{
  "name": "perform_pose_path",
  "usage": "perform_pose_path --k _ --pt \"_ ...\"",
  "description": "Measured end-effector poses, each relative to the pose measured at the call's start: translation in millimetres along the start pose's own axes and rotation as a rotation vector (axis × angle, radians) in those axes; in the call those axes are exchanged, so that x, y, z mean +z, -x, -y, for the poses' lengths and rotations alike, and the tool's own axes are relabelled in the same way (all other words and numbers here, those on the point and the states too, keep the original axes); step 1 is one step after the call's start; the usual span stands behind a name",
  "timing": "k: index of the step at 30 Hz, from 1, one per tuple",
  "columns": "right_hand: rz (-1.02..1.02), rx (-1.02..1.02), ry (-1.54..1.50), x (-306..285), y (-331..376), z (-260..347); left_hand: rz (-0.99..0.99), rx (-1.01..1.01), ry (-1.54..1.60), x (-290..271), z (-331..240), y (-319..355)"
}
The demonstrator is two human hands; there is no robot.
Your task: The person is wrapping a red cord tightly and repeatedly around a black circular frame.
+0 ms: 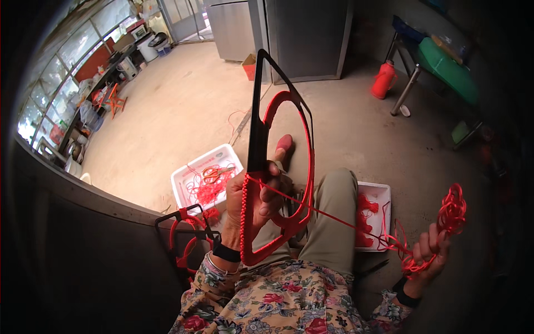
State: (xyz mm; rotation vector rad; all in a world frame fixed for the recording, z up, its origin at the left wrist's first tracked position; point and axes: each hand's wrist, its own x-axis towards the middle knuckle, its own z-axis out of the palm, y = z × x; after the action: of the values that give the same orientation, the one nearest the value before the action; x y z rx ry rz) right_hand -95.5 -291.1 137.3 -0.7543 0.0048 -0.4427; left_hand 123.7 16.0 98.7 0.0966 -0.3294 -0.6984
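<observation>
My left hand (271,201) is closed around the side of a frame (257,125) with a pointed black outline and a red-wrapped ring inside. Tight red cord coils cover the lower part of its near edge. From there a taut strand of red cord (328,214) runs to the right, across my lap. My right hand (431,247), held out to the right, is closed on a looped bundle of red cord (452,211). Some loops stick up above the fingers and others dangle below them.
A white tray (179,181) with orange-handled scissors (212,175) and red cord lies ahead on the left. Another white tray (381,190) with red cord is by my right leg. Similar frames (173,236) rest at my left. A red thermos (384,80) stands near a green-topped table (445,67).
</observation>
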Motion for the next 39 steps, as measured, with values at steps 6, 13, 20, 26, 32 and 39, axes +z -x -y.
perform_pose_path --k 6,13,20,26,32,39 --pt "-0.141 0.062 0.33 -6 -29 -18 -0.184 0.014 0.06 -47 16 41" --pt "-0.224 0.049 0.427 -4 -42 -23 -0.389 0.059 0.021 -88 48 73" --pt "-0.163 0.078 0.339 8 -69 -46 -0.495 0.172 0.089 -106 44 98" --pt "0.008 0.025 0.313 42 -102 -60 -0.435 0.207 0.081 -101 48 103" --pt "0.067 0.057 0.304 55 -102 -70 -0.533 0.201 0.006 -97 43 100" --pt "0.017 0.128 0.391 50 -99 -73 -0.593 0.174 -0.24 -65 43 82"
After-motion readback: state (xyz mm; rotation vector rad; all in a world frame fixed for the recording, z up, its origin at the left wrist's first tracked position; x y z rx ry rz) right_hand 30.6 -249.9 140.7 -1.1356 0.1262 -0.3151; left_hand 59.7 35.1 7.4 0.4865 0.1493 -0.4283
